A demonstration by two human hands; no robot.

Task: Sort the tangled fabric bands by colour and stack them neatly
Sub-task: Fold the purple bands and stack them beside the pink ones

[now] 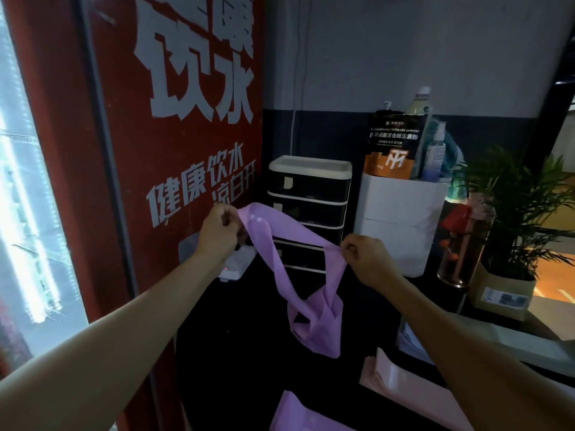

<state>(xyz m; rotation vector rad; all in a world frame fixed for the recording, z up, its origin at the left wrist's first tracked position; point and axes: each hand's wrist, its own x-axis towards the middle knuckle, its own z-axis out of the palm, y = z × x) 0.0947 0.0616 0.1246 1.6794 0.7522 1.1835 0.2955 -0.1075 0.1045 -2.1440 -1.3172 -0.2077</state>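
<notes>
A dark, almost black counter (pixel 249 353) fills the near and middle ground, dimly lit. At its near edge lies a flat pile of purple bands (pixel 298 413), and just to the right of it a flat pile of pale pink bands (pixel 401 387). Further right, a grey ledge (pixel 510 340) runs along the counter's side, with a cardboard box (pixel 504 293) holding a green potted palm (pixel 525 206) beyond it. Above the counter, both forearms reach forward and hold up a purple fabric band (pixel 298 262), which is knotted or twisted low down and hangs clear of the surface. The left hand (pixel 217 233) has its fingers curled round the band's upper left end; the right hand (pixel 367 259) pinches the other end, slightly lower and to the right, so the fabric sags between them. Behind the hands stand a black drawer unit with a white top (pixel 309 209), a white bin (pixel 401 225) holding a black-and-orange vitamin powder pouch (pixel 393 144) and bottles, and a tall amber jar (pixel 463 244). On the left rises a red cabinet side with large white Chinese lettering (pixel 193 98), next to a lit glass fridge door (pixel 28 197). The far wall (pixel 404 48) is grey above and dark below.
</notes>
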